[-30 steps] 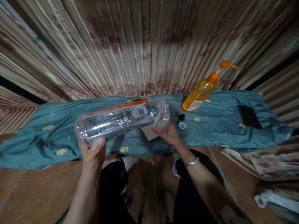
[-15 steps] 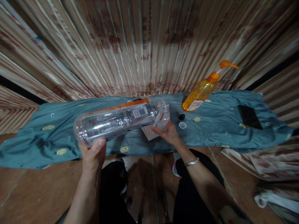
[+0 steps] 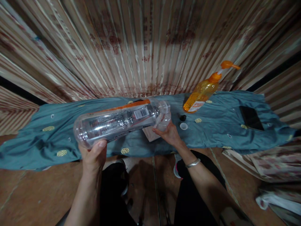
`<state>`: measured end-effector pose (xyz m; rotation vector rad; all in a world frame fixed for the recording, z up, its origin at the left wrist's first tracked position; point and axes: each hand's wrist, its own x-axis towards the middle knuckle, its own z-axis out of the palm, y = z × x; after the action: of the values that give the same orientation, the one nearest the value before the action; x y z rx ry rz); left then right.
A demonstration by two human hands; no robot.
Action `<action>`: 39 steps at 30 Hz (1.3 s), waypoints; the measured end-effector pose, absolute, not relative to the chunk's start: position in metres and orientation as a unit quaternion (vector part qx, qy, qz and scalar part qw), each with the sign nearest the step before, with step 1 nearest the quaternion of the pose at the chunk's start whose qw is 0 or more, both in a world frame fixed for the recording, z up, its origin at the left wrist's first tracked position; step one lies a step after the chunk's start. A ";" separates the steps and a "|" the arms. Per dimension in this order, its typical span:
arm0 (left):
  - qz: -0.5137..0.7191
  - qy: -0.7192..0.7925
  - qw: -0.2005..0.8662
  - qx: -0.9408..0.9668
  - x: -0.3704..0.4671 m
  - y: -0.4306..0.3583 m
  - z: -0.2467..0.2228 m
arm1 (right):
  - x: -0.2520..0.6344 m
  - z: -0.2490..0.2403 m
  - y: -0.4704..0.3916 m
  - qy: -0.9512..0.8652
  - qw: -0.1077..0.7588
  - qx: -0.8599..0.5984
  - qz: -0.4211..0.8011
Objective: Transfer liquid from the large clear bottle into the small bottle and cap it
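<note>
A large clear plastic bottle (image 3: 113, 122) with an orange-edged label and a barcode lies tilted on its side in the air, its mouth toward the right. My left hand (image 3: 94, 153) is closed around its base end from below, thumb on the near side. My right hand (image 3: 169, 133) grips a small clear container (image 3: 164, 121) against the mouth of the large bottle. Whether liquid runs between the two I cannot tell. Right of that hand, a small black cap (image 3: 182, 118) and a white round cap (image 3: 183, 126) rest on the cloth.
An orange pump bottle (image 3: 201, 94) stands at the back right. Farther right lies a dark phone-like slab (image 3: 251, 118). Under the large bottle's neck is a pale box (image 3: 150, 135). Teal patterned cloth (image 3: 211, 131) covers the narrow surface before a striped curtain (image 3: 145, 47).
Almost nothing differs. The large bottle's base end has shifted very slightly left; both hands keep their grip.
</note>
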<state>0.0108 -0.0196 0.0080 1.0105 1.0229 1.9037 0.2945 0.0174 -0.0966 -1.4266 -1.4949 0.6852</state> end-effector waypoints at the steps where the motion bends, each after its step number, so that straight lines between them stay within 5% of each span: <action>1: 0.741 0.404 0.367 0.392 0.011 -0.019 0.008 | 0.295 -0.097 0.018 -0.609 0.466 -0.579 0.278; 39: 0.740 0.409 0.352 0.402 0.014 -0.018 0.008 | 0.296 -0.098 0.017 -0.611 0.465 -0.580 0.273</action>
<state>0.0139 -0.0185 0.0084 1.0397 1.0591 1.9143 0.2961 0.0174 -0.0978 -1.4244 -1.5008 0.6710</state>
